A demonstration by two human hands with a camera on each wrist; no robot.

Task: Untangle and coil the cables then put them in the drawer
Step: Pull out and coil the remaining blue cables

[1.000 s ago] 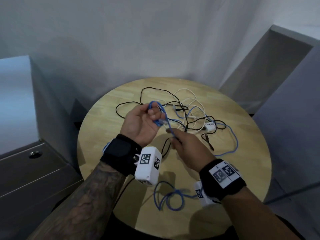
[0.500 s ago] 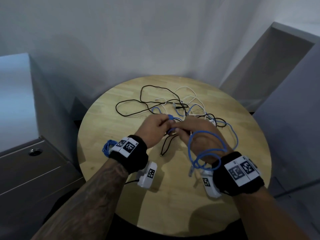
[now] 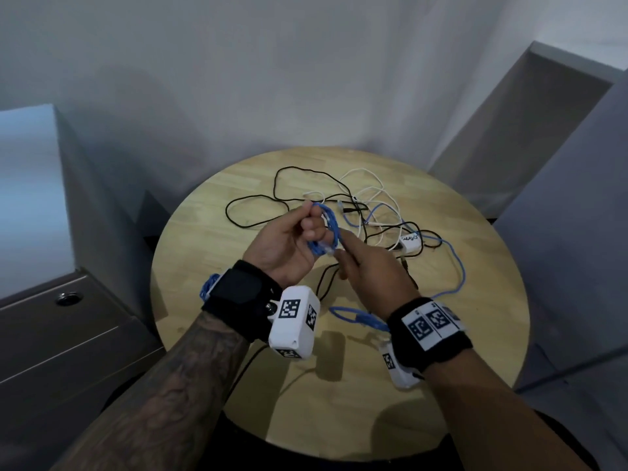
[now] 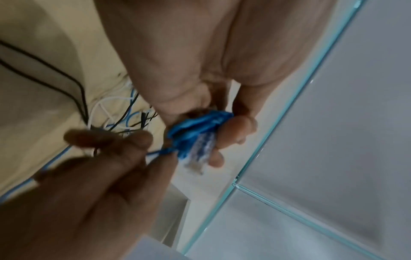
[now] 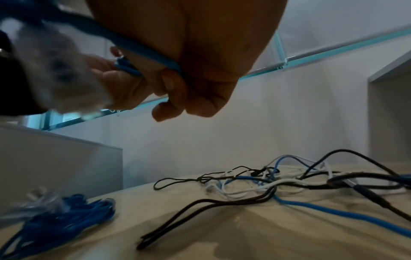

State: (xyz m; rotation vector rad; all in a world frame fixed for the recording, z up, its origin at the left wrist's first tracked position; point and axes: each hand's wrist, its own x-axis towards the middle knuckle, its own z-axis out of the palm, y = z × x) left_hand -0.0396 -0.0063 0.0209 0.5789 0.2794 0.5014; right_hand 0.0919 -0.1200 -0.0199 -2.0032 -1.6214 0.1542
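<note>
Above the round wooden table (image 3: 217,334), my left hand (image 3: 316,232) is turned palm up and grips a small coil of blue cable (image 3: 328,226); its clear plug (image 4: 200,154) sticks out below the fingers. My right hand (image 3: 343,256), just right of the coil, pinches the same cable's free strand (image 4: 160,152). The strand's slack (image 3: 353,316) runs under my right wrist and curves out to the right. A tangle of black, white and blue cables (image 3: 373,215) lies behind the hands. A second blue cable, coiled (image 3: 207,287), sits at the table's left edge.
A grey drawer cabinet (image 3: 68,334) with a round lock stands left of the table, its drawers closed. A small white labelled adapter (image 3: 411,239) lies in the tangle. Grey furniture flanks the table on the right, and a white wall stands behind.
Half a second ago the hands met low over the table with a blue loop over my right hand. Now my left hand is raised palm up with the coil, and that loop is gone.
</note>
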